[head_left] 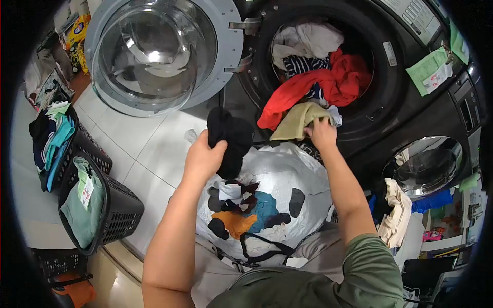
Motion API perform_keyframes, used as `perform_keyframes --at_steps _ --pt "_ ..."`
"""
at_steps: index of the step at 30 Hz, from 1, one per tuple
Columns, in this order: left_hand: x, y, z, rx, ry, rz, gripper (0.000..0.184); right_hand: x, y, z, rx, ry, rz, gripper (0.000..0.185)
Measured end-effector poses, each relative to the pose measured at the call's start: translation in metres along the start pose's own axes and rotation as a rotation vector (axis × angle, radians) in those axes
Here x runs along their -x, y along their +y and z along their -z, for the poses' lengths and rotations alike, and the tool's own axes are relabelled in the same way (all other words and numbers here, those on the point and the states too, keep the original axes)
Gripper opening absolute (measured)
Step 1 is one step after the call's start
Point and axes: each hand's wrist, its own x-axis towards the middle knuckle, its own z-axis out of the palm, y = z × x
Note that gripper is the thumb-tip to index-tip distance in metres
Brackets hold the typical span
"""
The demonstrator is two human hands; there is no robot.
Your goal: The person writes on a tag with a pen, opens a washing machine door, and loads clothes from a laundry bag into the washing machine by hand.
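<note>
My left hand (204, 156) is closed around a bunched black cloth (231, 141), held up over the left rim of a white bag (277, 167). At the washing machine's mouth, my right hand (322, 133) grips an olive-green cloth (298, 122), its fingers partly hidden by the fabric. A red garment (303, 90) spills over the drum opening just above that hand. Behind it in the drum are a striped garment (303, 65) and a whitish garment (310, 40). Small pieces lie inside the bag, among them an orange cloth (233, 223) and a teal cloth (264, 208).
The round glass door (149, 56) stands swung out on the left. Black baskets hold clothes at left, one with a green garment (84, 210). A second machine door (426, 164) is at right, with a cream garment (395, 213) below it. Paper tags (429, 72) hang on the machine.
</note>
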Motion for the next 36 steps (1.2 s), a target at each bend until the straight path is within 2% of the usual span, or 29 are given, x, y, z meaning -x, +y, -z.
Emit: perform_keyframes --at_steps 1,3,5,7,8,9,10,11,12,13,15,16,17,18,19,21,22,24,25,26,27,28,30,32,33,34,36 --pt "-0.004 -0.002 0.003 -0.024 -0.017 0.002 0.038 -0.020 -0.006 0.010 -0.081 -0.078 -0.063 0.067" --pt "-0.007 -0.004 0.006 -0.066 -0.053 0.010 0.038 -0.047 -0.012 0.031 -0.198 -0.023 -0.163 0.068" --pt "-0.009 -0.002 0.001 -0.018 -0.060 0.013 0.040 -0.079 -0.001 0.020 -0.165 -0.163 -0.194 0.056" --pt "-0.012 -0.003 -0.003 0.068 -0.088 0.046 0.040 -0.112 0.023 -0.004 -0.119 -0.228 -0.133 0.057" --pt "-0.013 -0.003 -0.004 0.201 -0.123 0.108 0.042 -0.133 0.037 -0.020 -0.097 -0.259 -0.094 0.057" --pt "-0.013 0.006 -0.001 0.280 -0.129 0.187 0.042 -0.159 0.058 -0.039 -0.054 -0.178 -0.042 0.050" --pt "-0.010 0.019 0.004 0.357 -0.139 0.269 0.043 -0.173 0.069 -0.015 -0.098 -0.189 -0.156 0.044" --pt "-0.009 0.027 0.008 0.433 -0.151 0.350 0.044 -0.177 0.077 0.001 -0.318 0.032 -0.299 0.040" --pt "-0.011 0.027 0.011 0.503 -0.155 0.377 0.052 -0.162 0.063 0.043 -0.467 0.368 -0.369 0.034" --pt "-0.014 0.024 0.012 0.558 -0.140 0.418 0.054 -0.146 0.053 0.080 -0.416 0.471 -0.312 0.033" --pt "-0.022 0.012 0.010 0.675 -0.116 0.494 0.059 -0.134 0.055 0.082 -0.238 0.695 0.025 0.039" --pt "-0.028 0.003 0.007 0.770 -0.103 0.511 0.070 -0.149 0.074 0.037 -0.140 0.490 0.087 0.047" --pt "-0.029 0.001 0.006 0.778 -0.082 0.517 0.065 -0.167 0.092 -0.014 -0.043 0.287 0.146 0.056" --pt "-0.030 0.000 0.005 0.784 -0.063 0.524 0.060 -0.158 0.085 -0.021 -0.085 -0.045 0.154 0.069" --pt "-0.029 0.004 0.005 0.788 -0.047 0.533 0.055 -0.127 0.067 0.000 -0.127 -0.093 0.101 0.074" --pt "-0.024 0.007 0.007 0.685 -0.070 0.539 0.058 -0.151 0.083 -0.032 -0.227 0.066 0.175 0.058" --pt "-0.022 0.011 0.007 0.635 -0.088 0.541 0.061 -0.153 0.082 -0.015 -0.118 -0.075 0.127 0.053" --pt "-0.021 0.015 0.006 0.611 -0.104 0.515 0.062 -0.151 0.047 0.056 0.092 -0.341 0.030 0.046" --pt "-0.020 0.017 0.006 0.603 -0.108 0.499 0.062 -0.134 0.022 0.078 0.052 -0.145 -0.025 0.044" --pt "-0.017 0.022 0.004 0.635 -0.117 0.456 0.063 -0.092 -0.025 0.149 0.009 -0.235 0.013 0.052" --pt "-0.012 0.028 -0.003 0.667 -0.126 0.415 0.064 -0.086 -0.027 0.117 -0.468 -0.010 0.435 0.065" --pt "-0.008 0.034 -0.008 0.697 -0.136 0.376 0.064 -0.056 -0.055 0.137 -0.835 -0.127 0.677 0.093" --pt "-0.001 0.040 -0.015 0.713 -0.332 0.389 0.072 -0.004 -0.099 0.131 -1.217 -0.545 0.666 0.102" --pt "0.003 0.041 -0.016 0.687 -0.491 0.321 0.073 0.008 -0.124 0.115 -1.229 -0.502 0.664 0.085" --pt "0.002 0.037 -0.017 0.665 -0.479 0.291 0.064 0.004 -0.118 0.113 -1.240 -0.633 0.604 0.078" --pt "-0.001 0.034 -0.010 0.574 -0.414 0.226 0.058 -0.010 -0.107 0.145 -0.802 -0.551 0.483 0.060" --pt "-0.002 0.024 0.007 0.430 -0.284 0.170 0.049 -0.071 -0.045 0.098 -1.068 -0.062 0.309 0.031"
